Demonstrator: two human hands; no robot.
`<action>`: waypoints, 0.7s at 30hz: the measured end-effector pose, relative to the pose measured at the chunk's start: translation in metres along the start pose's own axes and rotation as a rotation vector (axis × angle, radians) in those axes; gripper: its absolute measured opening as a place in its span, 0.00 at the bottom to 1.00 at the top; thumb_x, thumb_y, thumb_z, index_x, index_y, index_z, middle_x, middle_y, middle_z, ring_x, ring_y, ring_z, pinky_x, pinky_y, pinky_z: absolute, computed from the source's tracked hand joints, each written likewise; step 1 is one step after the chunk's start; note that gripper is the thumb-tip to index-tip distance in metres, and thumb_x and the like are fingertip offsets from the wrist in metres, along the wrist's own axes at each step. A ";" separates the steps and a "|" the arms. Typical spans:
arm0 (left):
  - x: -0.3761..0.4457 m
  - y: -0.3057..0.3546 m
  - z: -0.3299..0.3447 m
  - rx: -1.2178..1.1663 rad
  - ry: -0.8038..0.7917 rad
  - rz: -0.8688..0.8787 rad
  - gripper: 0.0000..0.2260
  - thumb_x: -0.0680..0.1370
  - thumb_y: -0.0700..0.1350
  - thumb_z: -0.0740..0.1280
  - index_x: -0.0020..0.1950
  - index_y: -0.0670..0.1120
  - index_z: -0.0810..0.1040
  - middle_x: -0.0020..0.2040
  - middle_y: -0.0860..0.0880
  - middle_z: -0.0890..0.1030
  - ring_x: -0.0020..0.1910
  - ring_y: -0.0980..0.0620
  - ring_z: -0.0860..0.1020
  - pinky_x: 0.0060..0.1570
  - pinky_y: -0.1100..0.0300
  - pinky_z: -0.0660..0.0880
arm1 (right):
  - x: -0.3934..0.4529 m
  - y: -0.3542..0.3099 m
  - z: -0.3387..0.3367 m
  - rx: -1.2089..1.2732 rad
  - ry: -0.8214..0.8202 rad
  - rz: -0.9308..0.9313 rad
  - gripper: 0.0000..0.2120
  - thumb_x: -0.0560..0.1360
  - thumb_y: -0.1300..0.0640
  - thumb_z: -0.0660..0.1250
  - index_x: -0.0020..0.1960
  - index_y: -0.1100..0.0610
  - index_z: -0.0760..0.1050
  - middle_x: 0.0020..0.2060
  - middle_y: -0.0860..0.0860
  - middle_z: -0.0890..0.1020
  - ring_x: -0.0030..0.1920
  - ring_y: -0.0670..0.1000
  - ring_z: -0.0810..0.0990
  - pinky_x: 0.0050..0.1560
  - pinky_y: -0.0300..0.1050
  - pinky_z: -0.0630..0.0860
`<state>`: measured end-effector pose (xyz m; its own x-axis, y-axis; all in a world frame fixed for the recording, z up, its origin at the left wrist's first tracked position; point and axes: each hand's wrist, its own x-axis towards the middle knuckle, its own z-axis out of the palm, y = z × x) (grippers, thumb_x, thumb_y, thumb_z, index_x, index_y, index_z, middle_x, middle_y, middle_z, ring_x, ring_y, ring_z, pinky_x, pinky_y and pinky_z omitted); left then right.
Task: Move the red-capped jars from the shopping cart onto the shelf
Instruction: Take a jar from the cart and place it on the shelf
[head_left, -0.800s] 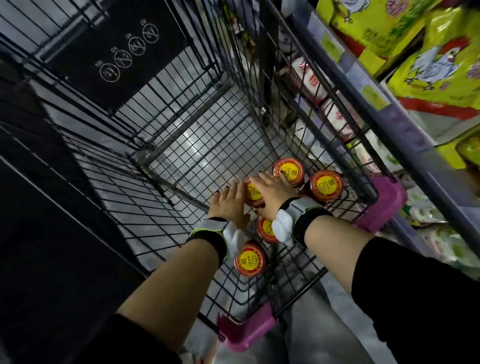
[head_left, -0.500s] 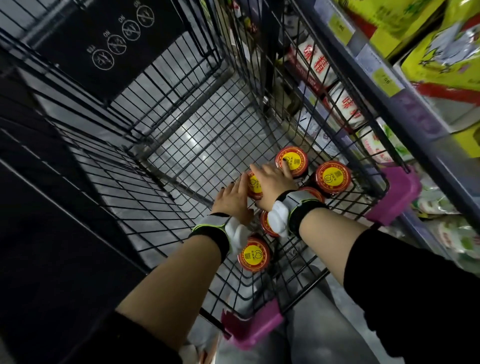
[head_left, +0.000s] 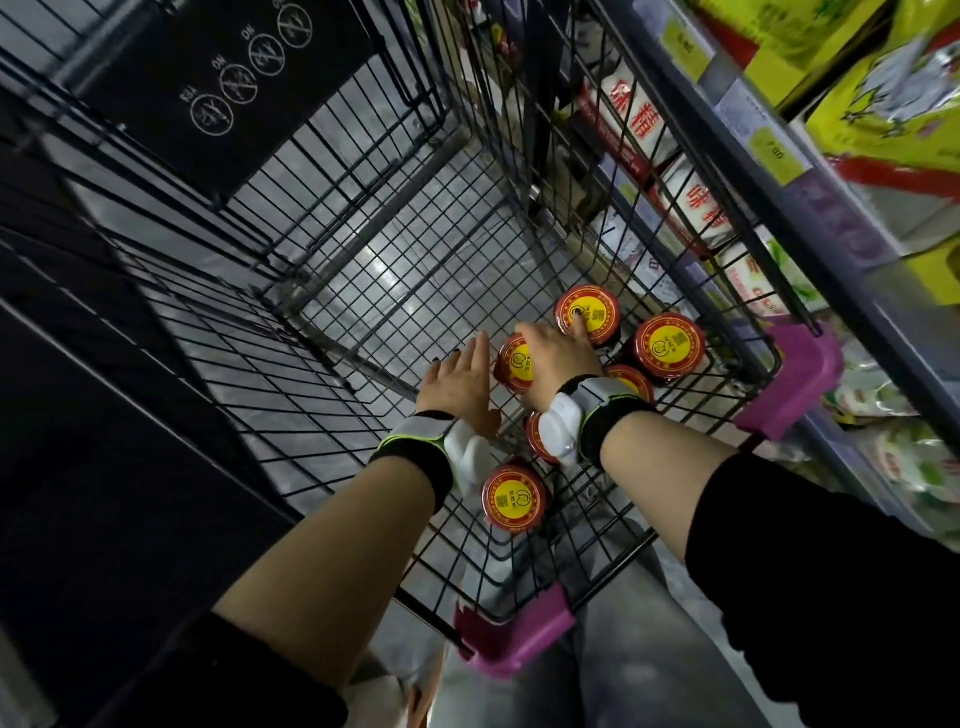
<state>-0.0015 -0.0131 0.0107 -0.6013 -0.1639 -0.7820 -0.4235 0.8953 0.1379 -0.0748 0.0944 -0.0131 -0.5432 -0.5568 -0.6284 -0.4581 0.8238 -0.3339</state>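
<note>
Several red-capped jars with yellow labels stand in the near right corner of the wire shopping cart (head_left: 395, 291). My right hand (head_left: 556, 356) lies over one jar (head_left: 515, 364), its index finger reaching onto the cap of the farther jar (head_left: 589, 312). My left hand (head_left: 460, 387) is flat with fingers extended, just left of the covered jar and holding nothing. Another jar (head_left: 670, 345) stands by the cart's right wall, and one (head_left: 514, 499) sits nearest me under my left wrist. Two more are partly hidden behind my right wrist. The shelf (head_left: 831, 208) runs along the right.
The shelf's purple edge strip carries price tags, with yellow bags (head_left: 893, 104) above and white packets (head_left: 691, 197) below. The cart has pink corner bumpers (head_left: 795, 374) and a black folded child seat panel (head_left: 234, 83) at its far end. The floor is grey.
Both hands stay over the same jars. My right index finger has slid further onto the far jar's cap. The view has shifted slightly; no jar has been lifted.
</note>
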 end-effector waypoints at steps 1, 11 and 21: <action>-0.001 0.000 -0.002 0.002 0.004 0.005 0.47 0.73 0.49 0.70 0.75 0.47 0.35 0.78 0.48 0.47 0.77 0.45 0.50 0.74 0.50 0.47 | -0.002 0.000 -0.001 0.002 0.005 0.005 0.41 0.67 0.54 0.74 0.73 0.54 0.56 0.70 0.54 0.70 0.73 0.53 0.65 0.75 0.57 0.40; -0.014 0.008 -0.026 -0.067 0.100 0.032 0.50 0.69 0.53 0.72 0.76 0.46 0.38 0.75 0.44 0.61 0.74 0.44 0.60 0.73 0.49 0.53 | -0.024 -0.017 -0.043 0.167 0.019 0.068 0.40 0.65 0.51 0.74 0.71 0.54 0.58 0.68 0.55 0.71 0.69 0.55 0.69 0.75 0.57 0.44; -0.028 0.020 -0.050 -0.387 0.278 0.003 0.37 0.63 0.51 0.77 0.67 0.48 0.62 0.56 0.46 0.78 0.55 0.44 0.77 0.56 0.50 0.74 | -0.050 -0.026 -0.089 0.406 0.097 0.104 0.39 0.62 0.50 0.76 0.68 0.54 0.62 0.64 0.55 0.72 0.62 0.58 0.73 0.62 0.51 0.72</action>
<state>-0.0264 -0.0115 0.0656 -0.7392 -0.3135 -0.5961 -0.6109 0.6847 0.3975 -0.0989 0.0914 0.0896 -0.6441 -0.4601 -0.6112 -0.0941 0.8405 -0.5335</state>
